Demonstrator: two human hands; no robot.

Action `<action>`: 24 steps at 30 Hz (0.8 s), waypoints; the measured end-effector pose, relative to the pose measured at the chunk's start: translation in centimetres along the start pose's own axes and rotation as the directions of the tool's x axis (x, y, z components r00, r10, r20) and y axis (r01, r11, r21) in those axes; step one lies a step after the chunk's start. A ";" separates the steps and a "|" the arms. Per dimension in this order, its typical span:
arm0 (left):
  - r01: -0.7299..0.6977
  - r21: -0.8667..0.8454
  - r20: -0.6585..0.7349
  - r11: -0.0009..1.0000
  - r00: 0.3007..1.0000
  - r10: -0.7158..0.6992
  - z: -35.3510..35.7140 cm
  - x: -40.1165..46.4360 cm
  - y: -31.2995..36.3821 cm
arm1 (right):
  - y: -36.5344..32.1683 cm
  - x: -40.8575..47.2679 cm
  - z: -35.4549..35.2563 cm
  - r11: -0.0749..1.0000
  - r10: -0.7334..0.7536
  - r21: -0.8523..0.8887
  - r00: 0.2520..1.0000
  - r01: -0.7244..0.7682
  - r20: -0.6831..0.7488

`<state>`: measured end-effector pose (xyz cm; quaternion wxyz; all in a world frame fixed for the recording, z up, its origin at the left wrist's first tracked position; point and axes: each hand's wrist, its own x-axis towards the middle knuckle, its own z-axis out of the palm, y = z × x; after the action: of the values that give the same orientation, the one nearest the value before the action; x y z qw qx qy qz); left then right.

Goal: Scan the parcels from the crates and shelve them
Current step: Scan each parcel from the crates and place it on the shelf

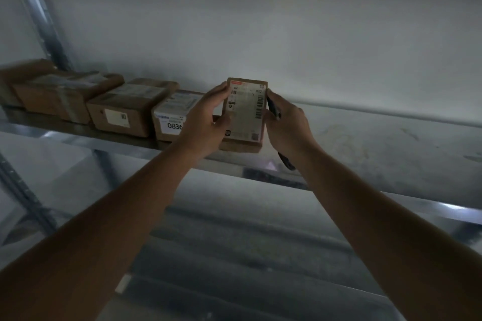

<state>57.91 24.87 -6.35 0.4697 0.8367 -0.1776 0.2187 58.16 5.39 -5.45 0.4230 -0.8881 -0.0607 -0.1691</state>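
Both hands' fingers grip the parcel (pixel 245 112) at the shelf (pixel 365 143) edge; bare shelf rightward.

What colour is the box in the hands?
Brown cardboard box with a pale label, seen in the head view.

I am counting five parcels in all. One is the labelled parcel (pixel 245 112) that my two hands, left hand (pixel 206 122) and right hand (pixel 288 122), are holding between them. Four more are sitting in a row on the metal shelf (pixel 365 143): a white-labelled box (pixel 172 117), a brown box (pixel 125 109), a taped box (pixel 62 96) and a far-left box (pixel 15 78). I am also seeing one dark pen-like object (pixel 273 109) in my right hand.
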 end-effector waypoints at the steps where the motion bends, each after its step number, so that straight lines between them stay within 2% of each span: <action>1: 0.012 0.005 0.005 1.000 1.000 -0.012 0.1 0.5 -0.4 | 0.2 0.6 0.3 1.000 0.000 -0.021 1.000 0.000 0.014; 7: 0.078 0.065 0.061 0.995 0.995 -0.082 0.1 2.7 -2.4 | 1.1 3.8 2.4 0.991 0.023 -0.135 0.996 -0.012 0.081; 13: 0.107 0.156 0.115 0.982 0.985 -0.125 0.0 4.3 -3.4 | 0.8 6.3 3.9 0.967 0.117 -0.243 0.983 -0.080 0.140; 17: 0.142 0.196 0.161 0.970 0.971 -0.175 0.3 4.9 -3.7 | -0.2 7.5 3.8 0.931 0.185 -0.349 0.965 -0.111 0.186; 22: 0.143 0.330 0.224 0.933 0.948 -0.225 0.4 5.7 -3.8 | -1.3 7.8 3.9 0.890 0.306 -0.424 0.908 -0.166 0.286; 24: 0.133 0.373 0.239 0.918 0.942 -0.234 0.5 5.8 -3.8 | -1.4 8.0 4.2 0.884 0.321 -0.431 0.905 -0.180 0.280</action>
<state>64.79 25.78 -6.16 0.3017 0.9423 -0.1199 0.0815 66.33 9.22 -4.10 0.2365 -0.9708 0.0189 0.0366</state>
